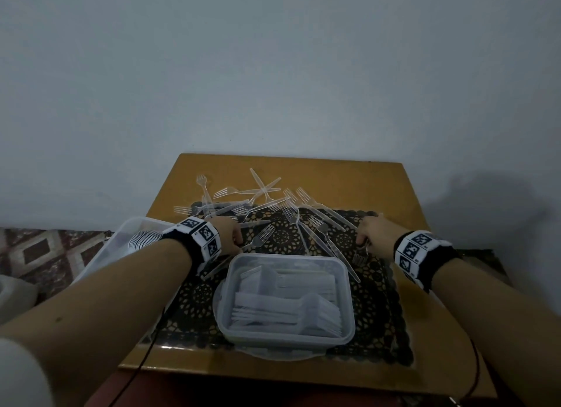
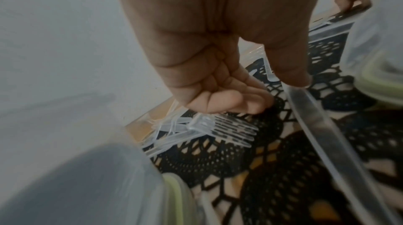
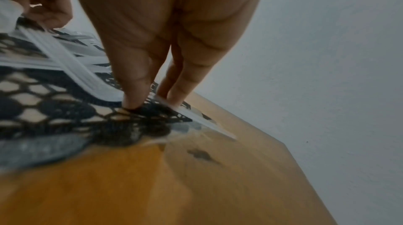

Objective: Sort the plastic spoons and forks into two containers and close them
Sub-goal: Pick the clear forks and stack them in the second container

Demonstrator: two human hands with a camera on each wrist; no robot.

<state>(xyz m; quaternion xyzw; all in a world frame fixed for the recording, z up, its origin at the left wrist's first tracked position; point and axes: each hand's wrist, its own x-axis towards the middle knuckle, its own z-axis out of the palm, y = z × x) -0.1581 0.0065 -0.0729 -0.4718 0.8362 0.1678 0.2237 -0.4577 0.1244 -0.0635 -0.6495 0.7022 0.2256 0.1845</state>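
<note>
Clear plastic forks (image 1: 243, 206) lie scattered over a black lace mat (image 1: 373, 300) on the yellow table. My left hand (image 1: 235, 238) (image 2: 272, 90) is low over the mat, fingers curled, thumb pinching the handle of a clear fork (image 1: 261, 236) (image 2: 316, 116). Further right, my right hand (image 1: 365, 233) (image 3: 152, 101) has thumb and fingertips down on the mat, pinching another clear fork (image 1: 360, 257) (image 3: 82, 70). An open clear container (image 1: 346, 285) in front of both hands holds stacked forks. A second open container (image 1: 127, 227) at the left holds a row of spoons (image 1: 142, 239).
The table's far edge (image 1: 288, 158) stands close to a pale wall. A flat clear lid (image 1: 217, 303) lies under the middle container. The left container overhangs the table's left side, above a patterned rug (image 1: 45, 249). Bare tabletop shows at the right (image 3: 152, 185).
</note>
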